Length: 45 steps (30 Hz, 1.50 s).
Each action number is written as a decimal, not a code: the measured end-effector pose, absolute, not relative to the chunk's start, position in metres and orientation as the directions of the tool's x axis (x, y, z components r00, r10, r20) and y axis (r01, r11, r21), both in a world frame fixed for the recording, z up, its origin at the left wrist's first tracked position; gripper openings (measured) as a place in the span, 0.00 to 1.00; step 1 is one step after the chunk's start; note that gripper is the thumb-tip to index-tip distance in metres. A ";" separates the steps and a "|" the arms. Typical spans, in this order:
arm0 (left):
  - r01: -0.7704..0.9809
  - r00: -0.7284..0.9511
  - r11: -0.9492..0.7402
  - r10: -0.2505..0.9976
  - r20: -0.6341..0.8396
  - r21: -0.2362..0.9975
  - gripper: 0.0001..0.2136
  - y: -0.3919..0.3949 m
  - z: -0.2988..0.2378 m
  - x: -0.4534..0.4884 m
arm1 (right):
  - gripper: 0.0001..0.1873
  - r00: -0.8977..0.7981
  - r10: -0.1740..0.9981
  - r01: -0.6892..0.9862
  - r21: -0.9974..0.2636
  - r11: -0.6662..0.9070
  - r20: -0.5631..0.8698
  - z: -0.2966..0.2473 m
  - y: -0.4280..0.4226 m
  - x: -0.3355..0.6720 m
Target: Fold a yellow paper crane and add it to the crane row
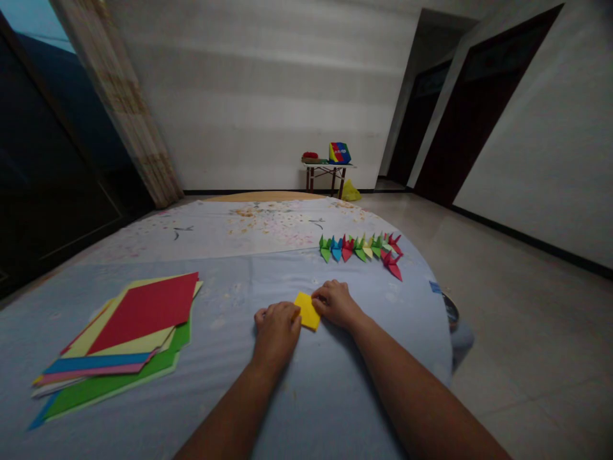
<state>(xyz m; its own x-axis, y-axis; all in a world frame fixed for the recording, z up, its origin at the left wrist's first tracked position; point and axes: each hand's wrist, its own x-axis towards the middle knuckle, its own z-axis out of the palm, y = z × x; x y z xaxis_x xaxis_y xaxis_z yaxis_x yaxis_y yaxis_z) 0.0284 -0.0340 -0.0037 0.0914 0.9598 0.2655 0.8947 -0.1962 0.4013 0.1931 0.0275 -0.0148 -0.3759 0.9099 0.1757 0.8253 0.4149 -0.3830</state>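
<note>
A small piece of folded yellow paper lies on the cloth-covered table between my two hands. My left hand is at its left edge, thumb and fingers closed on that side, with the other fingers curled down. At the right corner, my right hand pinches the paper between thumb and fingers. The paper looks flat, with several straight edges; its underside is hidden. Farther back on the right stands a row of small folded paper cranes in green, blue, red and pale yellow. One red crane sits just in front of that row.
A stack of coloured paper sheets lies to the left, red on top. The round table has a pale blue floral cloth. Beyond it, a small stand against the wall carries a colourful box. A stool is by the right edge.
</note>
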 end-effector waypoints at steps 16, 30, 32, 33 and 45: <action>0.930 0.240 -0.296 0.939 0.248 0.217 0.09 -0.064 -0.005 0.028 | 0.09 -0.422 0.902 0.814 -0.402 0.419 0.086 -0.009 0.009 0.193; 0.956 0.243 -0.279 0.926 0.289 0.091 0.13 -0.074 -0.012 0.038 | 0.21 -0.265 0.958 0.898 -0.332 0.287 0.111 -0.013 0.019 0.166; 0.959 0.246 -0.274 0.930 0.274 0.070 0.14 -0.075 -0.011 0.040 | 0.21 -0.240 0.965 0.904 -0.338 0.260 0.102 -0.016 0.022 0.163; 0.961 0.246 -0.271 0.932 0.266 0.062 0.15 -0.075 -0.010 0.041 | 0.21 -0.234 0.967 0.903 -0.345 0.254 0.100 -0.017 0.023 0.162; 0.965 0.249 -0.258 0.959 0.136 0.053 0.17 -0.090 0.005 0.035 | 0.15 -0.197 0.974 0.903 -0.366 0.225 0.113 -0.021 0.025 0.163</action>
